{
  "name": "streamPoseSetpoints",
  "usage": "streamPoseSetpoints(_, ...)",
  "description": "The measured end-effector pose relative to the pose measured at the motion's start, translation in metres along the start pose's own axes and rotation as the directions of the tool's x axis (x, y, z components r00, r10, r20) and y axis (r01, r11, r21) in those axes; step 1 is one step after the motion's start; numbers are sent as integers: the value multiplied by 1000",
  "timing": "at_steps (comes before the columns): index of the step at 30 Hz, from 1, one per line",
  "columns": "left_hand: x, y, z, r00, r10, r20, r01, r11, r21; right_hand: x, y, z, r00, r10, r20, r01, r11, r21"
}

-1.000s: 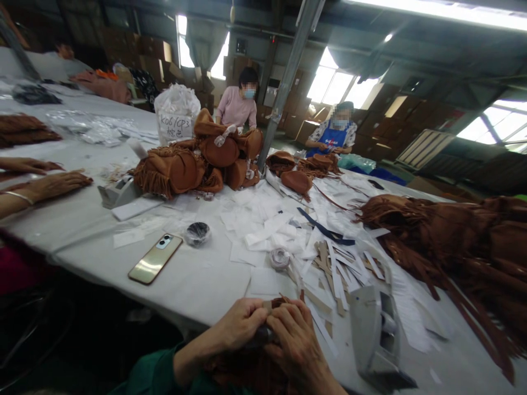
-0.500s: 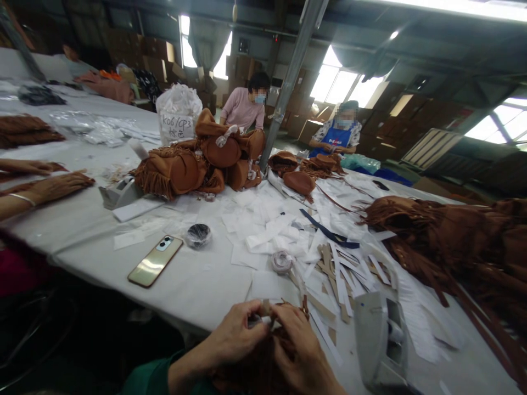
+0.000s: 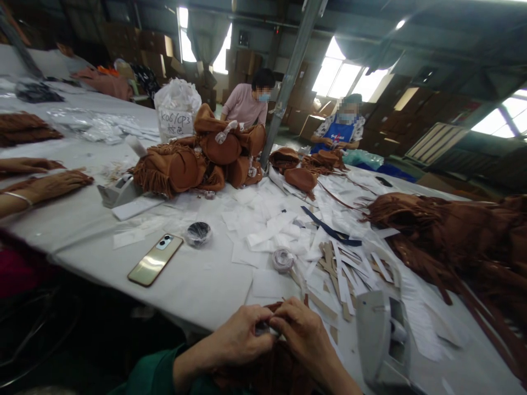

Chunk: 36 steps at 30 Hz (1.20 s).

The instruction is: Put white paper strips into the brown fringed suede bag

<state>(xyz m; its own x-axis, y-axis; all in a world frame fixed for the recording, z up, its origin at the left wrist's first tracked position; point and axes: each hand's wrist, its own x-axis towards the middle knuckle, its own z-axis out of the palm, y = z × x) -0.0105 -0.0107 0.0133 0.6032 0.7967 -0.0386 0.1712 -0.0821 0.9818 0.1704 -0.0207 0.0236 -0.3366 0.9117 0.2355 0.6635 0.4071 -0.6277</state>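
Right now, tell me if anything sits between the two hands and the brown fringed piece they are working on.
Nothing visible does. The left hand and the right hand already pinch a small part at the top of the brown fringed piece, fingertips meeting. The tape dispenser stands off to the right, apart.

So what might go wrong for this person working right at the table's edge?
Both hands, left hand and right hand, pinch a small part on a brown fringed suede bag overhanging the edge; it might slip off. The gold smartphone lies near that edge, so an elbow could knock it down.
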Motion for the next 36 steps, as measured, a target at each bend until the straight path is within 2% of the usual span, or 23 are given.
streamPoseSetpoints(2,1,-2,-2,1000,-10,22,9,1000,16,1,-1,2,992,-116,-52,111,991,-77)
streamPoseSetpoints(6,2,-5,-8,996,-44,72,36,993,110,0,-7,11,928,-326,-179,275,926,-259)
streamPoseSetpoints(10,2,-5,-10,994,-41,102,30,994,107,-7,-9,19,907,-356,-224,300,921,-249)
streamPoseSetpoints(12,2,-4,-11,992,-38,124,39,999,-4,-13,-8,22,911,-329,-247,277,935,-223)
streamPoseSetpoints(14,4,-3,-11,977,-82,195,114,981,-159,-18,-7,25,910,-306,-281,252,944,-213)
streamPoseSetpoints(17,8,-6,-12,917,-226,330,339,876,-343,-22,-7,28,882,-345,-322,270,929,-254)
streamPoseSetpoints(19,10,-10,-11,877,-305,372,457,770,-445,-23,-6,27,872,-377,-311,293,913,-283)
streamPoseSetpoints(23,10,-17,-8,840,-342,421,542,571,-617,-23,-5,22,884,-390,-260,331,912,-242)
streamPoseSetpoints(25,10,-18,-8,832,-350,430,555,510,-657,-22,-4,20,890,-388,-238,351,918,-186)
streamPoseSetpoints(28,10,-16,-8,840,-325,434,542,477,-692,-20,-1,18,889,-397,-229,381,918,-111)
streamPoseSetpoints(31,12,-18,-7,846,-299,442,534,457,-712,-19,4,19,867,-430,-252,417,903,-106)
streamPoseSetpoints(36,15,-28,-2,826,-365,429,559,441,-702,-17,10,20,846,-467,-257,447,884,-135)
